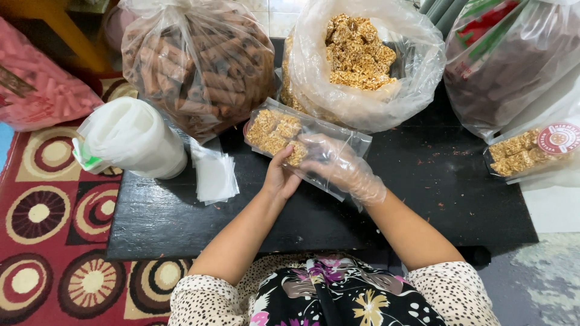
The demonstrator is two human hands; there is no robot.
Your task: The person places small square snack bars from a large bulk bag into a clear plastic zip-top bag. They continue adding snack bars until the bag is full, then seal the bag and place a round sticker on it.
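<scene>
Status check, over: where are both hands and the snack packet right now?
Left hand bare, gripping small clear packet of sesame squares. Right hand, gloved, reaching inside it. Packet above black table; open bag of squares just behind.

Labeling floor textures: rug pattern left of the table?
Red rug with concentric brown-and-cream circles; head view.

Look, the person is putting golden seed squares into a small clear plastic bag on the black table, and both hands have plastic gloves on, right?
Not quite. Only the right hand wears a thin clear plastic glove; the left hand is bare. The head view shows this. The rest holds: both hands are on the small clear plastic bag of golden seed squares, over the black table.
</scene>
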